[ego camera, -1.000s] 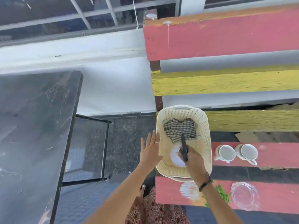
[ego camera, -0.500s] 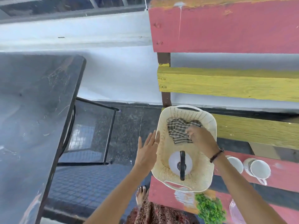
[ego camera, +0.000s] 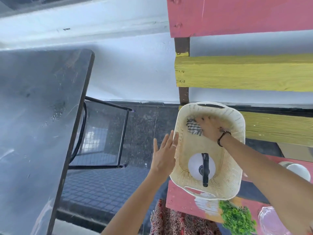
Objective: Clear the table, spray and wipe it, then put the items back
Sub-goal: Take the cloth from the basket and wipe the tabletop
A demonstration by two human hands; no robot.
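Painted plank bench (ego camera: 245,72), pink and yellow, fills the right; dark table (ego camera: 39,116) sits at 9 o'clock. We see a cream basket (ego camera: 233,177) on the bench. Right hand (ego camera: 209,127) reaches inside it, over the checked cloth (ego camera: 193,128) at the basket's 12 o'clock end; cloth pokes out at 9 o'clock of the fingers, hand blurred, so we cannot tell if it grips. White spray bottle (ego camera: 194,166) with black trigger stands at the basket's 6 o'clock end. Left hand (ego camera: 163,156) has fingers straight and together, fingertips touching the basket's outer wall.
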